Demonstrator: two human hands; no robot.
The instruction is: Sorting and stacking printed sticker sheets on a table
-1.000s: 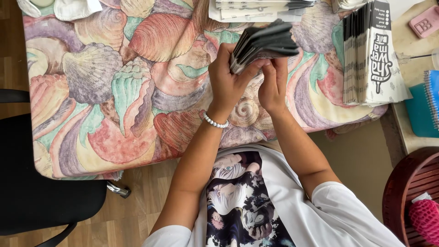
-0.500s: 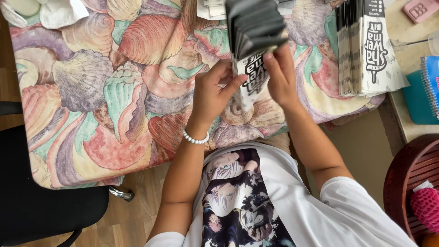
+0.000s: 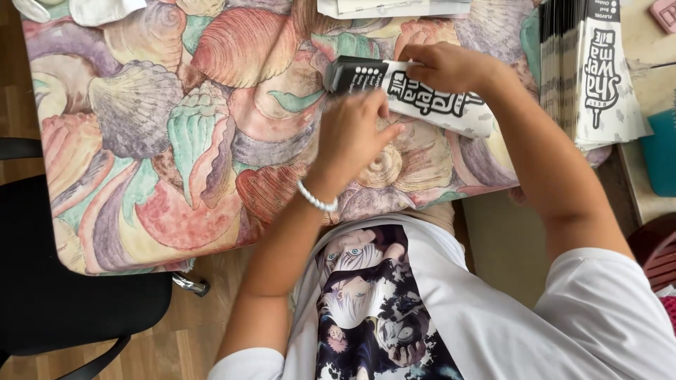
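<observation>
A flat black-and-white printed carton [image 3: 422,95] lies folded on the shell-patterned tablecloth [image 3: 176,141]. My right hand [image 3: 447,67] presses down on its upper middle, fingers curled over the far edge. Just below the carton's dark end, my left hand [image 3: 352,137], with a white bead bracelet at the wrist, rests its fingers against the near edge. Both hands touch the carton.
A stack of the same flat printed cartons [image 3: 595,70] stands at the right edge of the table. White papers [image 3: 394,7] lie at the far edge. A black chair [image 3: 63,302] is at the lower left, a teal object [image 3: 658,151] and a dark red stool [image 3: 655,250] to the right.
A held bundle of dark folded cartons has gone from my hands. One carton now lies flat on the cloth, with both hands lowered onto it.
</observation>
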